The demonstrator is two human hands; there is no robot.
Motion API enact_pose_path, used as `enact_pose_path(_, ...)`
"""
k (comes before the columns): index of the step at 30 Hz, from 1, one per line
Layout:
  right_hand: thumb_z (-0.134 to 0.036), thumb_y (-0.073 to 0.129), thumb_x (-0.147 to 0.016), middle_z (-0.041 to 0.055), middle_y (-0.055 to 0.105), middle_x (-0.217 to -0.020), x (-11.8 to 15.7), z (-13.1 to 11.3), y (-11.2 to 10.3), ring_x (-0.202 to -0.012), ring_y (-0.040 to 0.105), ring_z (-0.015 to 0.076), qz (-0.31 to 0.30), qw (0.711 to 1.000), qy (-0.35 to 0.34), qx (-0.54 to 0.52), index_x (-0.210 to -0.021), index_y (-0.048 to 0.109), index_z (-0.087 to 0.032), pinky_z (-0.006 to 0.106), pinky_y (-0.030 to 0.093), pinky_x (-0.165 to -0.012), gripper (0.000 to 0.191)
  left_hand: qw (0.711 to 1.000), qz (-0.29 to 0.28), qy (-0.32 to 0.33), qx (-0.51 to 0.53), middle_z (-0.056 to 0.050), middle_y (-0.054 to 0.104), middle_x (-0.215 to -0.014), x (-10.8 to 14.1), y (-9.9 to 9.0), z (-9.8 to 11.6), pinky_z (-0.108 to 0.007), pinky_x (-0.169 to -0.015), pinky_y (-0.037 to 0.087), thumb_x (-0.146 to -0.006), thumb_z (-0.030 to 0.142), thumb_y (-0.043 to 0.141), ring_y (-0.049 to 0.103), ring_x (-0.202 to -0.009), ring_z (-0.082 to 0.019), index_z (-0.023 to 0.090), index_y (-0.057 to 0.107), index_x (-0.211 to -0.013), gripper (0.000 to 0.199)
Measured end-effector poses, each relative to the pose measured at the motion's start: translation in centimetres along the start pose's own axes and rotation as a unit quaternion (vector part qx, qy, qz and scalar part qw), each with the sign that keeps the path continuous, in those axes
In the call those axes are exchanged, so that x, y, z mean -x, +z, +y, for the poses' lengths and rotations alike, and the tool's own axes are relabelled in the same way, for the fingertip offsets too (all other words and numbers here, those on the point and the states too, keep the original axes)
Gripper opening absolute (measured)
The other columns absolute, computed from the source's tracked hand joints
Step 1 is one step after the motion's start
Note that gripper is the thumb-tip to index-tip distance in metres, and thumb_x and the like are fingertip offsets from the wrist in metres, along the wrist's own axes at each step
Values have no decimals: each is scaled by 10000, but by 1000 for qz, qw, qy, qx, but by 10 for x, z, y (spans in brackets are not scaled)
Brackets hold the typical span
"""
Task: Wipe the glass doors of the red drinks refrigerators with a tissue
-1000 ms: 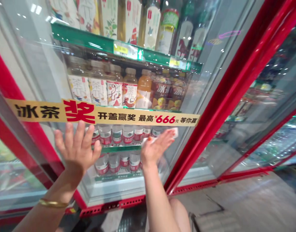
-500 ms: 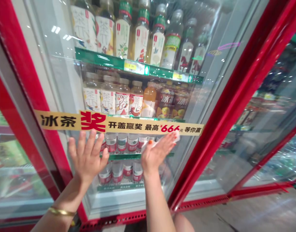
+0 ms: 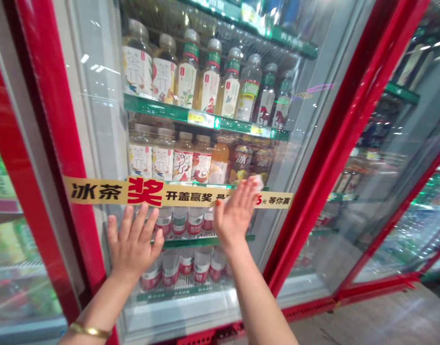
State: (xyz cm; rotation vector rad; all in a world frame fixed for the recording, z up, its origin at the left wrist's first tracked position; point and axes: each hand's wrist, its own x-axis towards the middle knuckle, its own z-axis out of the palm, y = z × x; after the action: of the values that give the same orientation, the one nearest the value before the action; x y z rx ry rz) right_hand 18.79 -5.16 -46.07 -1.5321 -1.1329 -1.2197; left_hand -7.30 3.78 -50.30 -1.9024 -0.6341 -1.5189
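Note:
My left hand (image 3: 133,244) lies flat against the glass door (image 3: 97,105) of a red-framed drinks cooler, fingers spread, holding nothing. My right hand (image 3: 236,211) presses on the same glass higher up and overlaps a yellow promotional banner (image 3: 176,194). A small white tissue (image 3: 257,182) shows at its fingertips, held against the pane. Behind the glass stand rows of bottled iced tea (image 3: 162,158) and, lower down, bottles with red labels (image 3: 180,223). My hands hide part of those lower bottles.
The cooler's red door frame (image 3: 58,120) runs up the left, and another red frame (image 3: 334,143) divides it from a neighbouring glass door. Green shelf edges (image 3: 169,110) cross behind the glass. A tiled floor (image 3: 370,321) lies at lower right.
My view has swung, leaving the banner more level and the shelves lower left to higher. My right hand now overlaps the banner, and the tissue stays at its fingertips.

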Motion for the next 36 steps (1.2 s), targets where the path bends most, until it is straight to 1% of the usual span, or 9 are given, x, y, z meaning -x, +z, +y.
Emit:
enact_pose_path(5,-483,582,-1054,92,230,-1860,51,-15,-7,-1757,92,238,-38,961,-271,-41,-1790,157,-160,458,116,-1443,909,1000,4,-3,1,-24,269,-1812,1,0,0,-501,-1455,49,-977,266,694,127,-1746,-214,271,279,-1764,890)
enact_pose_path(9,-401,425,-1110,214,106,-1866,12,47,-17,-1754,45,356,0,999,-45,15,-1788,-25,-123,704,215,-1379,860,1000,7,-9,-9,-32,285,-1800,3,3,1,-517,-1453,63,-956,242,691,143,-1740,-226,285,256,-1770,924)
enact_pose_path(12,-447,343,-1132,270,69,-1856,-46,28,-13,-1748,43,411,34,998,57,20,-1777,-64,-82,778,205,-1346,846,1000,7,-11,-17,-51,295,-1795,3,5,2,-525,-1452,62,-945,234,694,140,-1739,-232,279,248,-1773,941)
enact_pose_path(16,-450,417,-1125,163,270,-1842,-53,-37,-8,-1746,167,314,-57,983,-170,-36,-1794,53,-153,640,205,-1400,818,1000,3,-16,-7,-72,349,-1777,3,-1,4,-532,-1447,81,-970,249,682,152,-1736,-227,289,253,-1771,909)
enact_pose_path(20,-479,492,-1117,18,458,-1770,-40,-24,-16,-1685,351,204,-144,912,-372,-98,-1784,201,-281,450,244,-1412,755,1000,15,-19,15,-75,504,-1710,-5,-15,0,-493,-1431,185,-966,234,709,293,-1705,-207,324,312,-1752,885)
enact_pose_path(26,-435,409,-1138,189,122,-1870,-128,-18,-18,-1753,87,340,-13,991,-137,-3,-1773,-111,-132,676,190,-1394,876,997,69,-36,7,-10,394,-1785,-71,-11,-6,-524,-1431,160,-1007,275,662,275,-1715,-228,399,295,-1749,837)
enact_pose_path(30,-468,425,-1130,125,228,-1861,-122,-53,-14,-1739,195,302,-78,950,-299,-35,-1792,-30,-193,624,233,-1403,849,996,48,-69,-13,-8,235,-1836,-111,0,-3,-617,-1429,63,-1039,329,609,144,-1745,-295,391,188,-1775,850)
enact_pose_path(33,-526,411,-1132,91,308,-1842,-106,-18,-15,-1722,262,259,-81,920,-383,-18,-1796,62,-228,565,218,-1418,807,996,37,-76,-15,-24,223,-1836,-116,3,-1,-622,-1431,50,-1048,353,592,136,-1745,-303,355,166,-1782,849)
enact_pose_path(36,-538,359,-1134,171,158,-1872,-134,35,-22,-1746,155,336,-27,976,-212,37,-1790,-27,-163,697,172,-1395,849,996,44,-73,-8,-19,216,-1838,-112,4,-1,-623,-1434,38,-1045,355,592,120,-1747,-301,352,169,-1782,850)
